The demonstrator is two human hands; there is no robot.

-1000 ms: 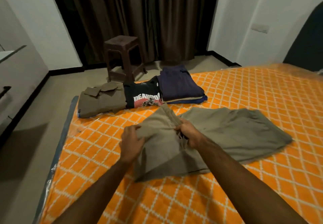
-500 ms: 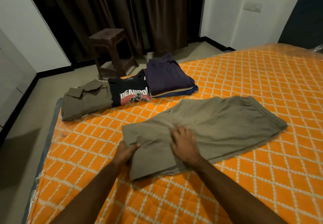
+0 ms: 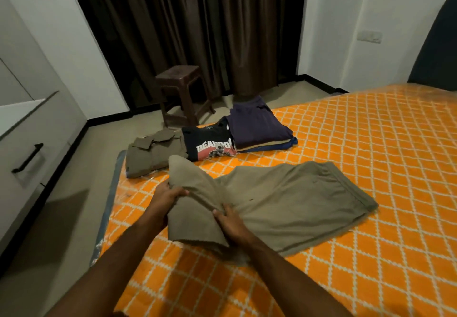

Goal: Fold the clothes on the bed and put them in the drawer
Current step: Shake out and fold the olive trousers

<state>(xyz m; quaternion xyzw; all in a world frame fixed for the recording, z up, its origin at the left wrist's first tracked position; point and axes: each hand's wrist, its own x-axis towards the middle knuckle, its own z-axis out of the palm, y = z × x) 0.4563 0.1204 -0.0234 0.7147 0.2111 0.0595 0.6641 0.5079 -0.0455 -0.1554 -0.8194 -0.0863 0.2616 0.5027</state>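
**Trouser Leg End Lifted for the Next Fold**

Since half a second earlier, the left end of the olive trousers [image 3: 284, 200] was raised off the bed [image 3: 371, 143], where it had been pressed flat; the fabric now stood in a peak above the hands. The left hand [image 3: 168, 194] was clenched on the raised edge of the cloth, and the right hand [image 3: 228, 220] was pinching the near fold of the same garment, so neither grip was released. The waistband end of the trousers was left lying flat toward the right of the bed.

Behind them, near the bed's far edge, three finished items were seen: a folded olive shirt [image 3: 153, 155], a black printed T-shirt [image 3: 210, 143] touching it, and a stack topped by a purple garment [image 3: 257, 126]. A drawer front with a dark handle [image 3: 27, 158] was visible at the left, well apart from the bed.

The fold was judged to be only partly done. If the lifted end were carried over unevenly, the two layers could be skewed and the leg seams misaligned. The loose underside layer could also be dragged along and bunched. The lifted peak was close to the olive shirt, which could be brushed and disturbed.
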